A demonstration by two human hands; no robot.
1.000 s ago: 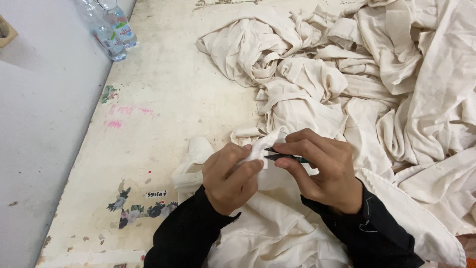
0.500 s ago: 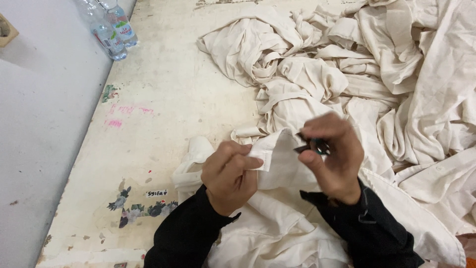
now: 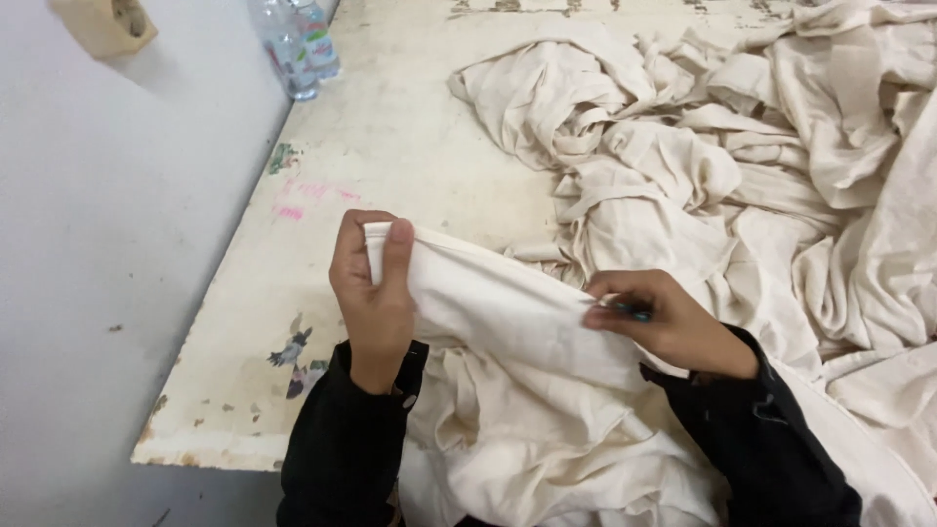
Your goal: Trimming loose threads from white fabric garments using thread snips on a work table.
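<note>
The left hand (image 3: 376, 293) pinches the corner of a cream cloth (image 3: 508, 312), lifted above the near edge of the worn table (image 3: 410, 166). The right hand (image 3: 673, 327) grips the same fold further right, fingers closed on it along with a small dark tool (image 3: 630, 310). More cloth (image 3: 722, 146) lies heaped far right; bottles (image 3: 298, 44) stand far left.

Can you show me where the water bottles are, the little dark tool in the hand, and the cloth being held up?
Clear plastic water bottles (image 3: 298, 47), head view, on a bottle's body.
Small dark tool (image 3: 630, 310), head view, on its part showing between the fingers.
Cream fabric piece (image 3: 498, 307), head view, on its stretched middle.
</note>
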